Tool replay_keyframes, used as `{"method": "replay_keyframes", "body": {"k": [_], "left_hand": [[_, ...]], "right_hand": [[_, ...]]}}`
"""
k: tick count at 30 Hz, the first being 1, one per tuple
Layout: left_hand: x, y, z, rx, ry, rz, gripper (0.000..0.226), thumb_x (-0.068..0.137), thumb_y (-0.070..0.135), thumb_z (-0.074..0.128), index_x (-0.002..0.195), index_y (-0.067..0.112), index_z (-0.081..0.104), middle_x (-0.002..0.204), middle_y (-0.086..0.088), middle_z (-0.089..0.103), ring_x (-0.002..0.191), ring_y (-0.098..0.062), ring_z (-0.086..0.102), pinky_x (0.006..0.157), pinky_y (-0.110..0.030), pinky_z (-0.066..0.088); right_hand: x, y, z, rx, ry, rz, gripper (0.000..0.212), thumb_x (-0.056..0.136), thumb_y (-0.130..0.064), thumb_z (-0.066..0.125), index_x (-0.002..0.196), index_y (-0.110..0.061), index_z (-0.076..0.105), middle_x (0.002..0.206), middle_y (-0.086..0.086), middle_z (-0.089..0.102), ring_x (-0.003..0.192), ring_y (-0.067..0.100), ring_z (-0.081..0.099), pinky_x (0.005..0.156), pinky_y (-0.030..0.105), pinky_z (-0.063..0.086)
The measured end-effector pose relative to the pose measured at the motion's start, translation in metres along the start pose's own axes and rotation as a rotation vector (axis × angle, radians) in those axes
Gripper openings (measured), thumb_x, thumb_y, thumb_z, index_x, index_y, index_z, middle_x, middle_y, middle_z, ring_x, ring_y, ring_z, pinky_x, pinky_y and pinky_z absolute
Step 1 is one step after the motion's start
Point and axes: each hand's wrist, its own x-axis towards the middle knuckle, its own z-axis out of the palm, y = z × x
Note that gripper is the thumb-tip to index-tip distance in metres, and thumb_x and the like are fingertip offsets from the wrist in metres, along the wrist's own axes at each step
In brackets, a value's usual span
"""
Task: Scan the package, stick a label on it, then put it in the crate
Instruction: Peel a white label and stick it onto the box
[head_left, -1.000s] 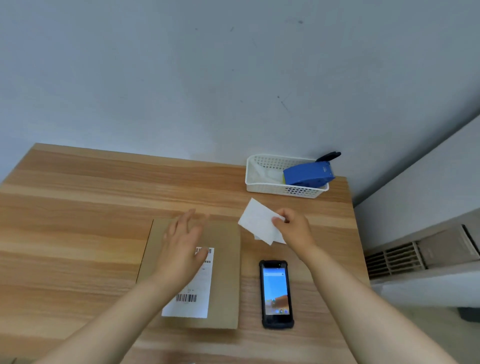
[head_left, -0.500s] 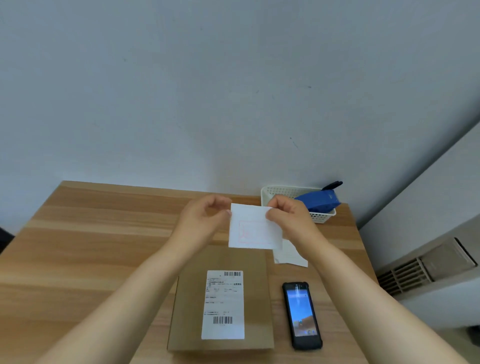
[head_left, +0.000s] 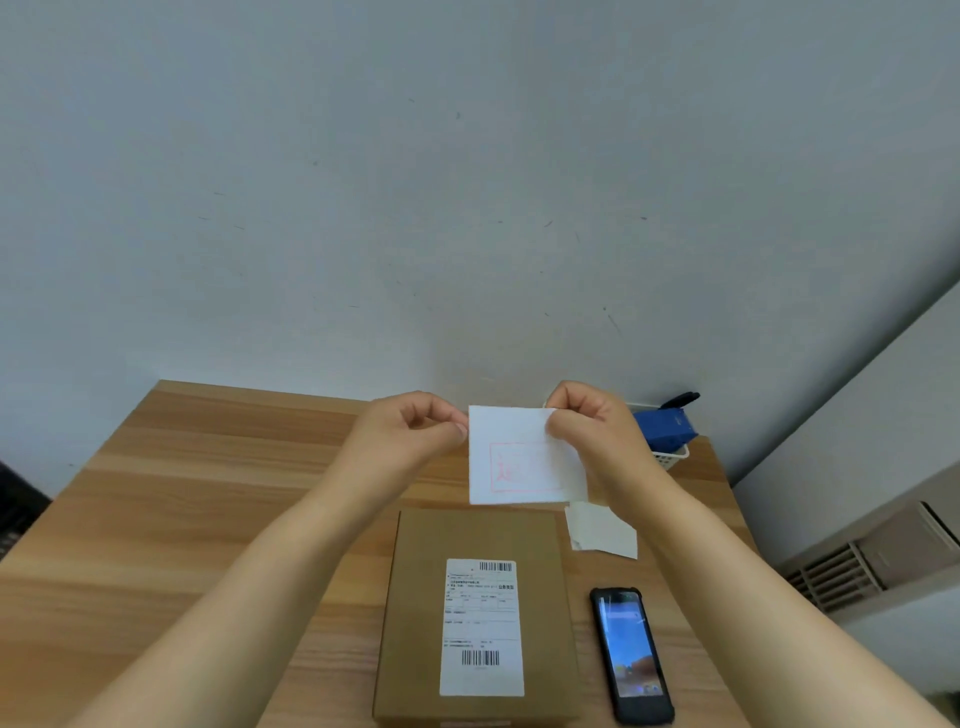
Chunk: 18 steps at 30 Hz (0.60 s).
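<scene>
1. Since half a second ago, both hands hold the white paper label sheet (head_left: 519, 457) in much the same raised spot, and the view has shifted only slightly.
2. Light wooden bench (head_left: 218, 493) against a plain grey wall (head_left: 415, 182); a vent grille (head_left: 836, 577) low right.
3. Left hand (head_left: 410, 441) pinches the sheet's left edge, right hand (head_left: 592, 431) its top right corner.
4. Flat brown cardboard package (head_left: 478, 540) with a white shipping label (head_left: 482, 626) lies on the bench below the hands.
5. Black handheld scanner (head_left: 631, 654) lies just right of the package.
</scene>
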Motion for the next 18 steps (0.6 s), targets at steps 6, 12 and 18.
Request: {"method": "replay_keyframes", "body": {"k": [6,12,18], "left_hand": [[-0.019,0.003,-0.01,0.008,-0.132,0.012,0.014,0.067,0.024,0.065,0.075,0.015,0.072,0.09,-0.006,0.075,0.096,-0.024,0.066,0.094,-0.037,0.046],[-0.028,0.007,-0.014,-0.031,-0.112,0.036,0.015,0.065,0.024,0.065,0.074,0.014,0.071,0.092,-0.013,0.072,0.098,-0.03,0.062,0.09,-0.038,0.047],[-0.03,0.009,-0.013,-0.092,-0.068,0.039,0.01,0.063,0.023,0.066,0.07,0.016,0.07,0.076,-0.001,0.072,0.077,-0.011,0.064,0.084,-0.029,0.047]], "right_hand": [[-0.001,-0.011,0.003,0.119,0.068,0.02,0.014,0.063,-0.013,0.048,0.052,-0.02,0.044,0.062,0.004,0.04,0.066,0.022,0.038,0.052,0.027,0.026],[-0.004,-0.021,0.004,0.18,0.096,0.01,0.014,0.063,-0.013,0.047,0.052,-0.019,0.042,0.062,0.004,0.041,0.064,0.021,0.042,0.048,0.024,0.029],[-0.008,-0.025,0.005,0.195,0.1,-0.013,0.028,0.077,-0.003,0.048,0.054,-0.017,0.041,0.056,-0.002,0.045,0.048,0.008,0.05,0.042,0.019,0.032]]}}
